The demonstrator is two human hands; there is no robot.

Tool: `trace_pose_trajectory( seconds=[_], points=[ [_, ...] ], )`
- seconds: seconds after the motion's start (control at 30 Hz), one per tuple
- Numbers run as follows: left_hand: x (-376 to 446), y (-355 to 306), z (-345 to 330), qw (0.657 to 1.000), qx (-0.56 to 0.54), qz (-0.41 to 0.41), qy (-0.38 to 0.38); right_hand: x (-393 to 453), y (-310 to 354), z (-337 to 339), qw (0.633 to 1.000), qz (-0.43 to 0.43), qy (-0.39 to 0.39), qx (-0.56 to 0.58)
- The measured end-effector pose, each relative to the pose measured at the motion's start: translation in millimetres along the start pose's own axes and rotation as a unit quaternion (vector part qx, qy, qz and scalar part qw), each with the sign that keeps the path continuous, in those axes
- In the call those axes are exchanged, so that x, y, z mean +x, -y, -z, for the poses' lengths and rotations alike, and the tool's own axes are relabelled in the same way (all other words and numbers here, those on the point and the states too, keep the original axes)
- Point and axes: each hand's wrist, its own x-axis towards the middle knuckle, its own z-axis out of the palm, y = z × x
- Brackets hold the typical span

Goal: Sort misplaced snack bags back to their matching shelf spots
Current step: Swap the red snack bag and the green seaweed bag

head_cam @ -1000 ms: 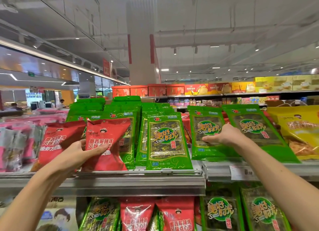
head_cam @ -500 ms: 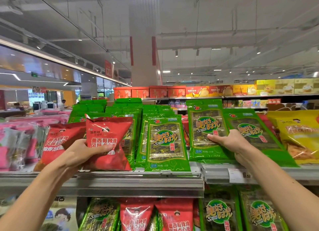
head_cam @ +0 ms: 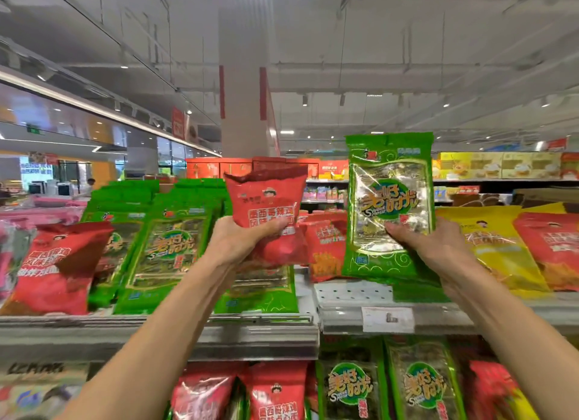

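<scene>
Red bag in our left hand, green bag in our right hand; fingers of each clamp the lower half, both bags lifted clear above the shelf. Held: one red, one green. We judge a swap best: red goes right among the red bags, green goes left into the green rows. Cross one at a time and seat each upright. Shelf counts cannot be told; stacks overlap.
</scene>
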Motion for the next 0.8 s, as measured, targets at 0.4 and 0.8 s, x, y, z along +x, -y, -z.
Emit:
trace_pose_trajectory(
  seconds=[0.4,0.8],
  points=[
    [13,46,-142,0.990,0.019,0.126,0.068,-23,-43,73,0.999,0.005,0.023,0.043],
    [-10,46,-119,0.972,0.210,-0.019,0.100,-27,-49,44,0.997,-0.028,0.036,0.059]
  ],
)
